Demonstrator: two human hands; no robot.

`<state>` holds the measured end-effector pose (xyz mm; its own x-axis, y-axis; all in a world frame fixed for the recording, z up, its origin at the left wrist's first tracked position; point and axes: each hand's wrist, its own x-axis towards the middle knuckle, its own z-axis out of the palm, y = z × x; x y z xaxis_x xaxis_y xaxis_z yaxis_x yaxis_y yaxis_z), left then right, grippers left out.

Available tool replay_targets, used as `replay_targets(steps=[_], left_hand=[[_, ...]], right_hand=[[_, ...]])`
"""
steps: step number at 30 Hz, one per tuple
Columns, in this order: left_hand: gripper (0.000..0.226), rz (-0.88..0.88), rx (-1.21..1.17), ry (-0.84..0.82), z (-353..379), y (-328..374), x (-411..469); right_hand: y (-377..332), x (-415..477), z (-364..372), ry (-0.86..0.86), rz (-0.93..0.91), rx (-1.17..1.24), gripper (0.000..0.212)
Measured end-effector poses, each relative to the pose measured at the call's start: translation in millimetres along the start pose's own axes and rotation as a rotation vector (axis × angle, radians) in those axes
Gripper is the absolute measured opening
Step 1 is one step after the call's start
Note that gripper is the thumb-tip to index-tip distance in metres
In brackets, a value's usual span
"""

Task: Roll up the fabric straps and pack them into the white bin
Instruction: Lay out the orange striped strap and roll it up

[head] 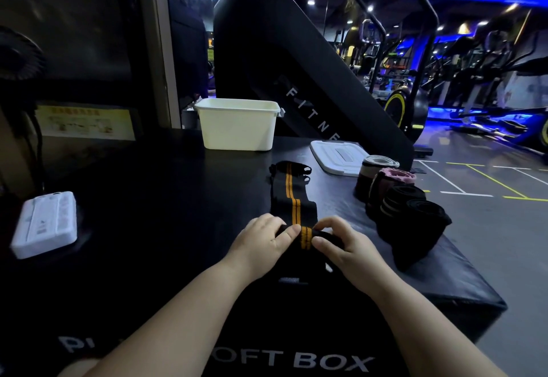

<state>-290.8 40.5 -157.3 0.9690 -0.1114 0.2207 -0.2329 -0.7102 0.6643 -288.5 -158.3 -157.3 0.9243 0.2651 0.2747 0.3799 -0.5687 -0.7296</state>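
Observation:
A black fabric strap with two orange stripes (292,195) lies flat on the black padded box (148,198), running away from me. Its near end is curled into a small roll. My left hand (261,243) and my right hand (341,246) pinch that roll from either side, thumbs and fingers curled round it. The white bin (237,124) stands upright at the far edge of the box, beyond the strap; I cannot see inside it. Several rolled straps (400,207), black, pink and pale, stand in a row to the right.
The bin's white lid (338,155) lies flat at the far right of the box, behind the rolled straps. A white flat device (44,224) rests at the left. The box's right edge drops to the gym floor. Exercise machines stand beyond.

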Motion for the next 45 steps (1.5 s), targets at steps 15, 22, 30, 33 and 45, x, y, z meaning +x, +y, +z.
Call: replay_targets(steps=[15, 22, 30, 33, 45], left_hand=[[0.015, 0.086, -0.16, -0.055, -14, -3, -12], [0.01, 0.089, -0.13, -0.061, -15, -7, -6], [0.008, 0.095, -0.122, -0.061, -7, -10, -4], [0.02, 0.076, -0.131, -0.061, -6, -12, -3], [0.034, 0.081, 0.033, -0.06, -14, -2, 6]], right_hand=[[-7, 8, -1, -0.02, 0.108, -0.153, 0.015], [-20, 23, -15, 0.017, 0.166, -0.221, 0.042], [-21, 72, -11, -0.083, 0.304, 0.016, 0.027], [-19, 85, -7, -0.15, 0.339, 0.059, 0.027], [-2, 108, -2, -0.134, 0.332, 0.073, 0.033]])
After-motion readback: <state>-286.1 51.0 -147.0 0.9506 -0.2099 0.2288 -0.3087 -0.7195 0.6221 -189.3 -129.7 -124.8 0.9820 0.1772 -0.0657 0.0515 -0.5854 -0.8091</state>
